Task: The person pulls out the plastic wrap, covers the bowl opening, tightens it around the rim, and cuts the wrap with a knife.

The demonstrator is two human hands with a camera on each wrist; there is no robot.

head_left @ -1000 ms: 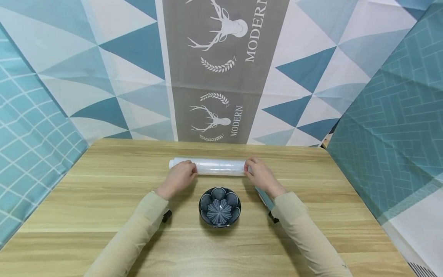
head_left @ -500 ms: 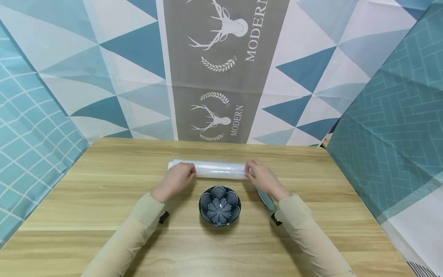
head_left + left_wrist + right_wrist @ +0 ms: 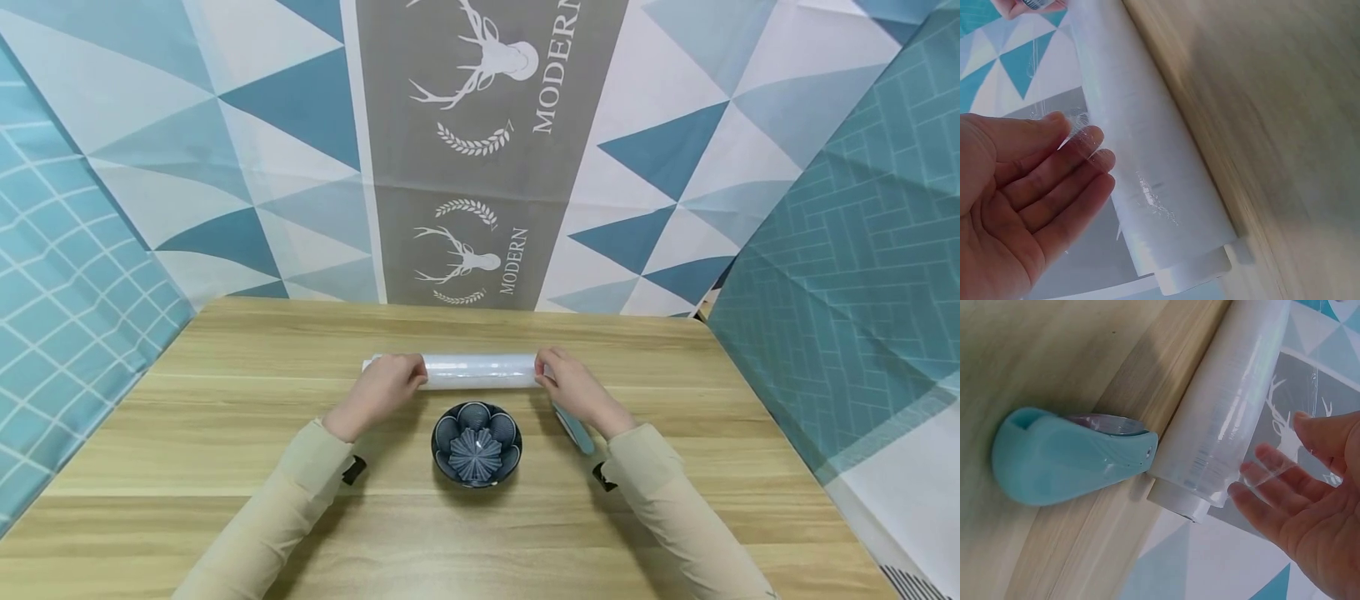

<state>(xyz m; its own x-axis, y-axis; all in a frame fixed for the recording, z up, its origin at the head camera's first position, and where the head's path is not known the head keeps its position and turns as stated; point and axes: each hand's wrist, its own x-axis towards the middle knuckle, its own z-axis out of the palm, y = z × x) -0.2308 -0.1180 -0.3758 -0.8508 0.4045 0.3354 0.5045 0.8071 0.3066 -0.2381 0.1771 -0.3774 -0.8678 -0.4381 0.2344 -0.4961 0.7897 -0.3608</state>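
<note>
At the left end of the roll (image 3: 480, 372), the left hand (image 3: 382, 387) pinches clear film (image 3: 1079, 124) between thumb and index finger; its other fingers are only loosely bent. The roll lies crosswise on the table (image 3: 225, 408) — both hands are at its near side. The bowl (image 3: 476, 446), dark and ribbed inside, stands before the middle of the roll, between the two forearms. At the right end of the roll, the right hand (image 3: 577, 387) holds the same film by narrow pinch, other fingers spread. The blue-green tool (image 3: 1072, 459) lies close to this end — partly covered by the right hand from above.
</note>
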